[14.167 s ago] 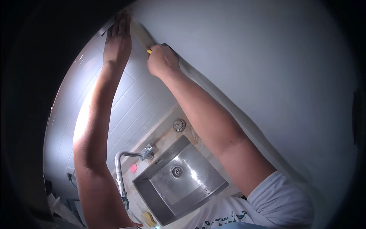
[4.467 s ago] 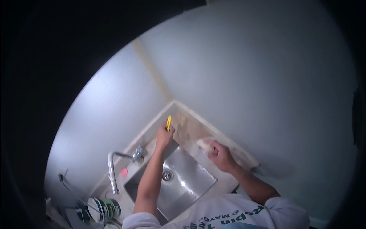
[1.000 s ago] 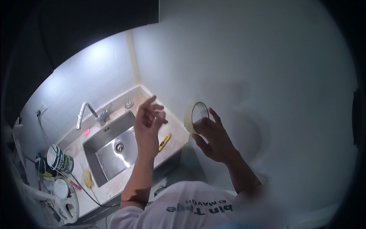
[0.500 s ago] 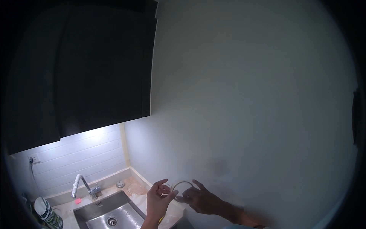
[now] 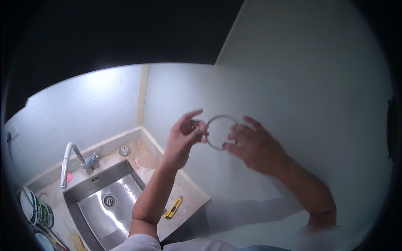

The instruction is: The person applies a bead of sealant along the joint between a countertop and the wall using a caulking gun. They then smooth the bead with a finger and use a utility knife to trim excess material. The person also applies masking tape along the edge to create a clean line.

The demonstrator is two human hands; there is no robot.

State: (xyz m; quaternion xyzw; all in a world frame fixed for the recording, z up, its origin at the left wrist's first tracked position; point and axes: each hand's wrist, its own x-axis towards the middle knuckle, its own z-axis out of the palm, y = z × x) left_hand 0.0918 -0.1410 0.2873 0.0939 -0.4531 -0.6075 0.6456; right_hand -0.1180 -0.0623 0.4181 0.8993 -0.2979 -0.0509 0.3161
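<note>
A thin pale ring, which looks like a nearly used-up roll of tape, is up in front of the wall. My left hand pinches its left edge between thumb and fingers, with the index finger raised. At the ring's right side is my right hand, its fingers apart and a little blurred. Those fingertips overlap the ring; whether they press on it is not clear. Below my left forearm, a yellow utility knife lies on the counter.
A steel sink with a tall faucet is at lower left. White-and-green tubs stand left of it. A pink piece and a round drain strainer lie behind. Dark cabinets overhang the counter.
My view has tilted down, so both hands and the ring appear higher. The right hand's fingers have spread and drawn rightward. The utility knife now shows fully.
</note>
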